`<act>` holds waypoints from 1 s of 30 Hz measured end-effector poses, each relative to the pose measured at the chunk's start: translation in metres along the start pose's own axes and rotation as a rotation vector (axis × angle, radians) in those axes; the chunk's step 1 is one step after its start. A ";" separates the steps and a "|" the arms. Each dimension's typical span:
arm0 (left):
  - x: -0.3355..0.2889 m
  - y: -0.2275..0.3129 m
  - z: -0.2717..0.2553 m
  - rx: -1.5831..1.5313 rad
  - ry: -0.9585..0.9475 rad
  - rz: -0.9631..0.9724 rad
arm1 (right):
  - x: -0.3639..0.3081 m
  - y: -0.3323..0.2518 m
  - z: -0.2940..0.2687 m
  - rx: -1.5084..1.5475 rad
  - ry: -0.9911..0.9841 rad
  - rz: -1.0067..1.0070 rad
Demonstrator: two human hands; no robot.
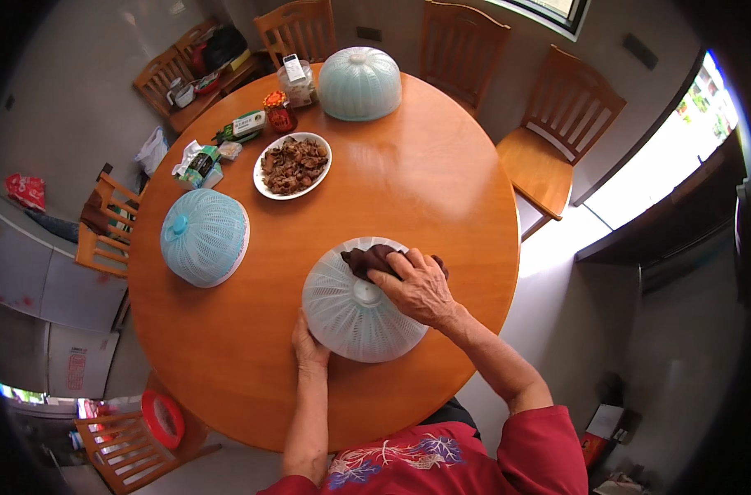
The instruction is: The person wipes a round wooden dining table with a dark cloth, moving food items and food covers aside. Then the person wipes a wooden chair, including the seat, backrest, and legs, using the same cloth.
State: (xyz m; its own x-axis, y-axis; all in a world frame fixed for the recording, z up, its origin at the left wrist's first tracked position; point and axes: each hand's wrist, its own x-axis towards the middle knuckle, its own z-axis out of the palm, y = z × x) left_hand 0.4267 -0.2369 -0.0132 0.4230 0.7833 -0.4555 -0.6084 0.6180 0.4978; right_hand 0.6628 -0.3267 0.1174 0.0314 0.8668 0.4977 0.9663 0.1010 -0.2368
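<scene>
A whitish, see-through plastic food cover [338,318] stands dome-up on the round wooden table, close in front of me. My left hand [311,348] grips its lower left rim, with the fingers partly hidden by the cover's edge. On the upper right of the dome, my right hand [419,289] presses a bunched dark brown cloth [375,257], its fingers curled over it. A light blue food cover [206,239] sits farther left, and a pale green one [360,82] is at the table's far side. Between those two lies a white oval plate [268,191] of brown cooked food.
Along the far left of the table [441,190] are a tissue pack [198,167], a green box [242,126], a red-lidded jar [280,113] and a clear container [298,87] with a white remote on top. Wooden chairs [548,140] surround the table. A doorway [680,140] opens at right.
</scene>
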 end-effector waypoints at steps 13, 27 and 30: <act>-0.024 0.016 0.034 0.921 0.528 0.471 | -0.054 0.069 -0.025 0.595 -0.050 0.148; -0.074 -0.042 0.127 2.043 0.115 0.725 | 0.041 0.079 0.050 0.364 -0.029 -0.121; -0.075 -0.046 0.123 2.013 0.105 0.812 | 0.064 0.108 0.066 0.716 -0.289 0.092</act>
State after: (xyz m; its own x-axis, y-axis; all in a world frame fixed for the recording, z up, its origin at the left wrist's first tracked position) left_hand 0.5058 -0.3165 0.0891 0.4361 0.8763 0.2049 0.7737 -0.4814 0.4119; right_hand 0.7520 -0.2283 0.0683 -0.0596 0.9700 0.2356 0.5593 0.2280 -0.7970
